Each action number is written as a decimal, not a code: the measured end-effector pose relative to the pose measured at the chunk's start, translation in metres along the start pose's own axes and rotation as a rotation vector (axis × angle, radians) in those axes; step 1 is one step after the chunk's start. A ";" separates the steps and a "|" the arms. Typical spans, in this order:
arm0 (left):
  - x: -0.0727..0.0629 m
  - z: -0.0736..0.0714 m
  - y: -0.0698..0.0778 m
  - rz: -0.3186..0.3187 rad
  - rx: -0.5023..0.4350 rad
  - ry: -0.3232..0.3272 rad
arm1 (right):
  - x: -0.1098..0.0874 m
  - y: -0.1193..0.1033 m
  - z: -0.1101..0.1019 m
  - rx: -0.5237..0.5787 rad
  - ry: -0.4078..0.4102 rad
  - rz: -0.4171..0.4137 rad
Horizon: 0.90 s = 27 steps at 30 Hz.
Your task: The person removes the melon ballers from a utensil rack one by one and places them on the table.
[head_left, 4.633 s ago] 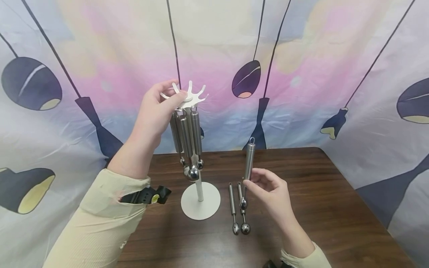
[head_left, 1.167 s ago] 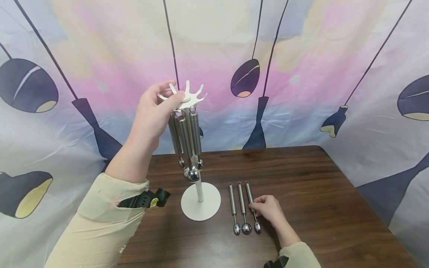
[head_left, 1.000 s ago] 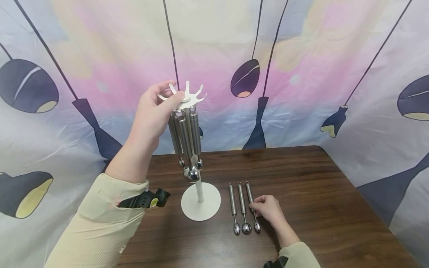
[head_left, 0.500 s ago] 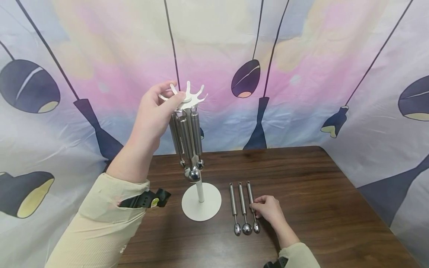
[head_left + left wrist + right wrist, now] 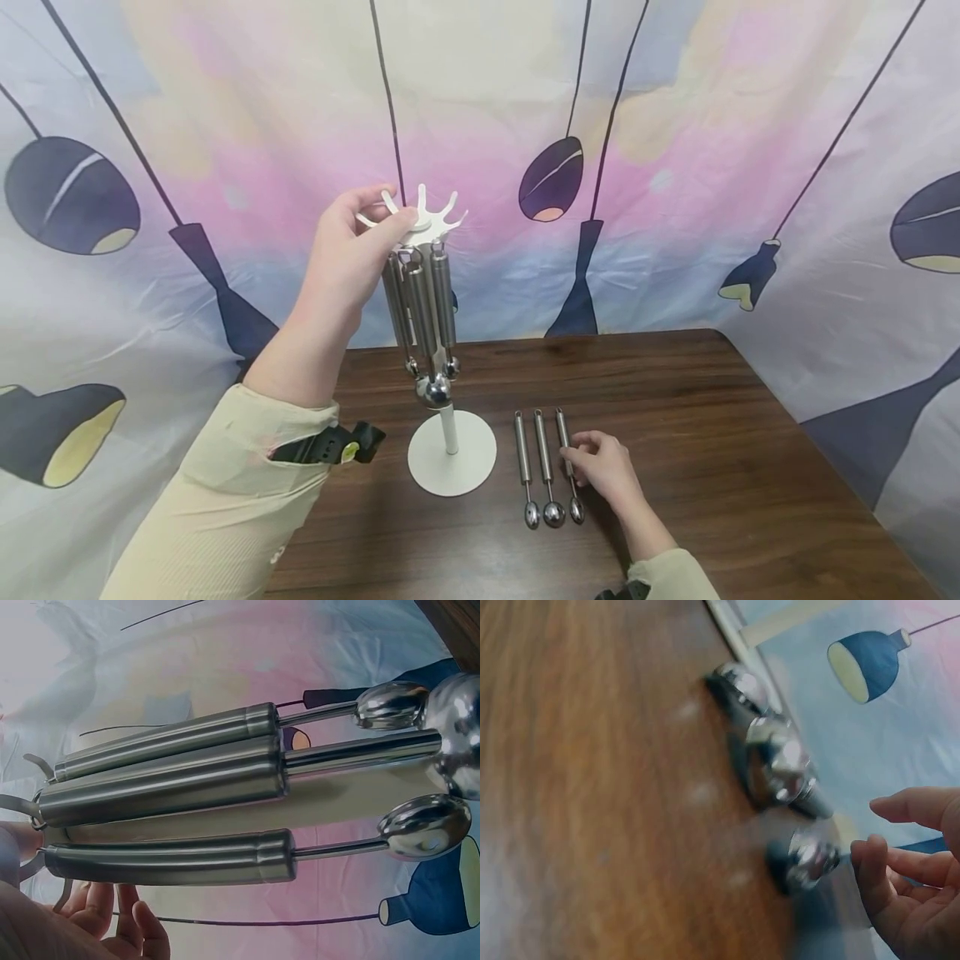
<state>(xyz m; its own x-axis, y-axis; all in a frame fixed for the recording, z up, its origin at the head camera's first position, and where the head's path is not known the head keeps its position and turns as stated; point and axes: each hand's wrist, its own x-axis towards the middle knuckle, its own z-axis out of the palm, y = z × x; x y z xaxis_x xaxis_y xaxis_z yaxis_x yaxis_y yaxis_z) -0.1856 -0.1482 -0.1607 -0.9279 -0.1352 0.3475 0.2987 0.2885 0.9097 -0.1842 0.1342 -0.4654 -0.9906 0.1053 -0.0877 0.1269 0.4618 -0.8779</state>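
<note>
My left hand grips the pronged top of a white stand, thumb over its hub. Several steel melon ballers hang from the stand, heads down; the left wrist view shows three handles close up. On the table, three more melon ballers lie side by side: a left one with an oval head, a middle one with a round head, and a right one with an oval head. Beside that last handle is my right hand, thumb and fingers apart in the right wrist view.
A dark wooden table carries everything, its far edge meeting a printed cloth backdrop. The hanging heads are above the stand's round base. The right wrist view is blurred around the ballers on the table.
My right hand has lowered the melon baller it held upright, laid it right of the other two and loosened its fingers. My left hand stays on the stand's top.
</note>
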 end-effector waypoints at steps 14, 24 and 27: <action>0.002 -0.002 0.004 -0.058 -0.024 -0.002 | -0.007 -0.037 -0.003 0.232 -0.022 -0.090; 0.004 -0.005 0.008 -0.119 -0.054 -0.057 | -0.015 -0.073 -0.010 0.299 -0.046 -0.179; 0.004 -0.007 0.008 -0.127 -0.064 -0.070 | -0.016 -0.084 -0.013 0.311 -0.058 -0.204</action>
<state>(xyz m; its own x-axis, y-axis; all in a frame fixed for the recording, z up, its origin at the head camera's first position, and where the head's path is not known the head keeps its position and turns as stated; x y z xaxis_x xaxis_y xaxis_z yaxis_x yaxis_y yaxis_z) -0.1857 -0.1526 -0.1501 -0.9717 -0.0991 0.2145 0.1900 0.2119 0.9587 -0.1784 0.1049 -0.3844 -0.9962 -0.0150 0.0854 -0.0867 0.1776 -0.9803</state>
